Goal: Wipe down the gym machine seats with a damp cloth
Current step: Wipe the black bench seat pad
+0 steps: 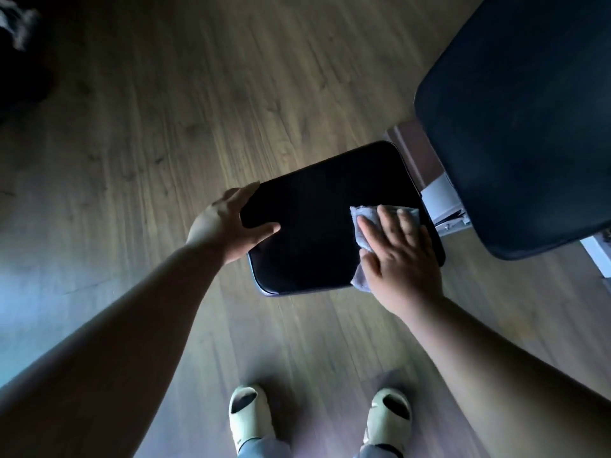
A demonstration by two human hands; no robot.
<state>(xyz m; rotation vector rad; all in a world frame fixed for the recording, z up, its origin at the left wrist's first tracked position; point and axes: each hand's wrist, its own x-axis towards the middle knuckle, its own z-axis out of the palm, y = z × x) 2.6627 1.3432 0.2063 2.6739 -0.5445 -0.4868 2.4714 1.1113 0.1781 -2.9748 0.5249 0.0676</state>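
Pale slippers (252,414) stand on wood-plank floor (165,127).

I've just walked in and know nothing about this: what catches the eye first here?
A black padded seat sits mid-frame above the wooden floor. The right hand presses a pale cloth flat on its right side, while the left hand grips its left edge.
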